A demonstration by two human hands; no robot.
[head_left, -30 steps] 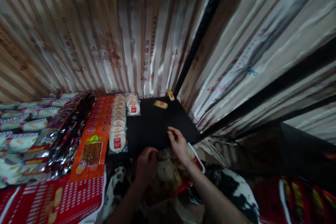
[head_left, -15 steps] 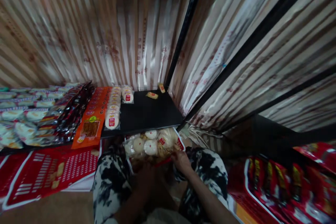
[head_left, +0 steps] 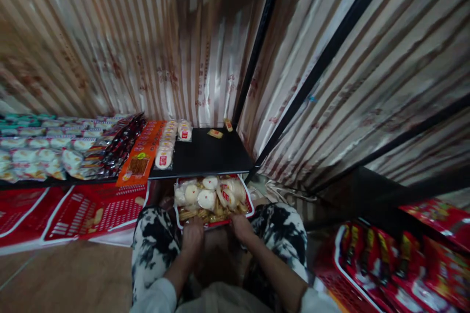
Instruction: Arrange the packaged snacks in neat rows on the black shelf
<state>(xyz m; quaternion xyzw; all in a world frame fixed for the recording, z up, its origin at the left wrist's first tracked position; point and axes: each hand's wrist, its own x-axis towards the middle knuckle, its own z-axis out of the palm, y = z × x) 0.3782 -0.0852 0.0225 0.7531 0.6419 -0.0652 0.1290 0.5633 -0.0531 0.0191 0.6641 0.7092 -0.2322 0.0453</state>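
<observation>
Between my knees, partly under the black shelf's front edge, sits a red basket with a white rim [head_left: 251, 205]. Inside it lie white round rice crackers [head_left: 206, 199] in clear packs and several small yellow-wrapped snacks [head_left: 218, 212]. My left hand [head_left: 193, 235] is closed on the basket's near edge, left of its middle. Near the right front corner, my right hand [head_left: 241, 228] grips the same edge. The fingertips of both hands are partly hidden by the rim and the dim light.
The black shelf [head_left: 205, 154] holds two small yellow packs [head_left: 215, 133], rice cracker packs [head_left: 165, 149], an orange snack bag [head_left: 137, 164] and rows of white packets [head_left: 36, 156]. Red baskets [head_left: 99, 215] stand below left. Red snack bags [head_left: 396, 254] fill a basket at right. Black posts [head_left: 253, 58] rise behind.
My left hand has come up to the basket's near edge and shows more clearly. The right hand has shifted slightly left along the rim. The camera view has moved a little.
</observation>
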